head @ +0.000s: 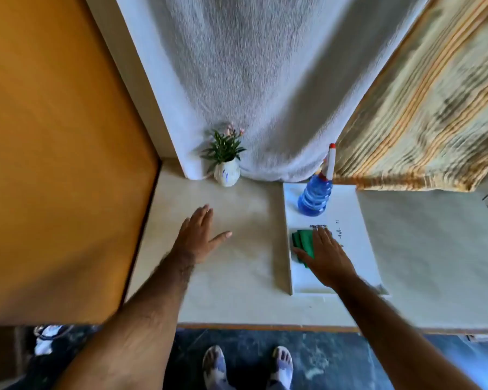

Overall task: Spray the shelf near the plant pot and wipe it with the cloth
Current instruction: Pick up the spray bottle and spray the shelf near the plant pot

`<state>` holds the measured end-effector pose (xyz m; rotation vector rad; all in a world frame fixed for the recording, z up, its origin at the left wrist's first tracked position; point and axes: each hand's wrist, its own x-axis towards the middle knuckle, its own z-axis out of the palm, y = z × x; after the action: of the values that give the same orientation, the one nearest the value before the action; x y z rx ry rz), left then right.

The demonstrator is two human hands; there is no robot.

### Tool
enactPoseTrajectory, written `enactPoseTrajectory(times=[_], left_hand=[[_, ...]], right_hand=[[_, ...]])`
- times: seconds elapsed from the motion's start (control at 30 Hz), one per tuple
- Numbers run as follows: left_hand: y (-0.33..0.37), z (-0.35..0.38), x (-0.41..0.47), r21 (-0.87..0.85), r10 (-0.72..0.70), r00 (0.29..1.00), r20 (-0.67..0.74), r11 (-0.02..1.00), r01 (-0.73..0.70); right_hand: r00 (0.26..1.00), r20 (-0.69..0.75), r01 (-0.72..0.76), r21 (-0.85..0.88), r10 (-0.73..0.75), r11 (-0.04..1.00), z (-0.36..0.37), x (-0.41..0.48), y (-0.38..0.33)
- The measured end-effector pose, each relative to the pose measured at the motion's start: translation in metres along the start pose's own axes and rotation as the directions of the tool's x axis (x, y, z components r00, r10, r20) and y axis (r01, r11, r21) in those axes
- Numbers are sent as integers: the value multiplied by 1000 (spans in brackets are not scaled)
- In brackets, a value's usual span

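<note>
- Head view: the left hand [200, 235] lay flat and open on the shelf [237, 277], fingers spread toward the pot [226, 173], gripping nothing. It looked placed there to steady the person, though that is a guess.
- The right hand [324, 257] rested palm down on the green cloth [303, 240], fingers extended and not curled round it. Whether it pressed the cloth or only touched it could not be told; it seemed to be about to take it up or to set it down.
- The cloth lay folded on the white board [347, 220] at the right of the shelf, its long axis running from the near edge toward the back wall, slightly slanted. Its near end was hidden under the hand.
- The spray bottle [316, 198] stood upright on the far end of the same board, well apart from the pot and near the cloth. Its long axis was vertical, and the red-tipped nozzle at the top pointed up and away from the person, toward the curtain [423, 108].
- The pot stood upright at the back of the shelf, against the white towel [265, 80], left of the board. The bare patch of shelf between it and the left hand is probably the area to be sprayed and wiped; it looked dry, though blur made that uncertain.
- Small dark specks lay on the board just beyond the right fingertips.
</note>
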<state>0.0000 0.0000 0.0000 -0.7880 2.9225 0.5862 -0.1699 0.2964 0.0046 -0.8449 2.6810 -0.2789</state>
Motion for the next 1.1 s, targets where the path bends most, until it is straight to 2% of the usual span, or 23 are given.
enactPoseTrajectory(times=[0.13, 0.2, 0.33, 0.53, 0.63, 0.73, 0.8, 0.9, 1.0, 1.1], left_hand=[[-18, 31, -22, 17, -137, 974, 181, 990, 136], [-23, 42, -27, 53, -160, 968, 191, 987, 152], [-33, 56, -29, 153, -120, 979, 163, 984, 95], [-46, 76, -35, 148, -63, 993, 98, 988, 48], [-46, 80, -38, 123, -6, 999, 46, 992, 1], [-46, 85, -38, 156, 13, 1000, -10, 988, -11], [-47, 88, -38, 169, 6, 1000, -28, 986, -2], [-52, 94, -37, 179, -2, 1000, -23, 984, 6], [-56, 100, -35, 191, -5, 999, -36, 982, 12], [-61, 107, -36, 217, -5, 998, -63, 976, 18]], right_hand=[[995, 81, -50, -34, 52, 998, 27, -18, 10], [998, 51, -44, -68, 47, 997, 42, -24, 11], [999, -3, -36, -55, 35, 998, 55, -23, 12], [989, -59, -116, 255, 136, 960, 28, 5, 9], [961, -196, -106, 396, 197, 912, -13, 50, 7], [897, -350, -30, 558, 268, 829, -54, 94, 1], [879, -362, -5, 642, 309, 767, -69, 117, -5], [894, -349, 90, 753, 280, 652, -72, 140, -10], [905, -338, 124, 789, 257, 601, -70, 157, -10], [877, -359, 114, 803, 321, 585, -62, 161, -6]])
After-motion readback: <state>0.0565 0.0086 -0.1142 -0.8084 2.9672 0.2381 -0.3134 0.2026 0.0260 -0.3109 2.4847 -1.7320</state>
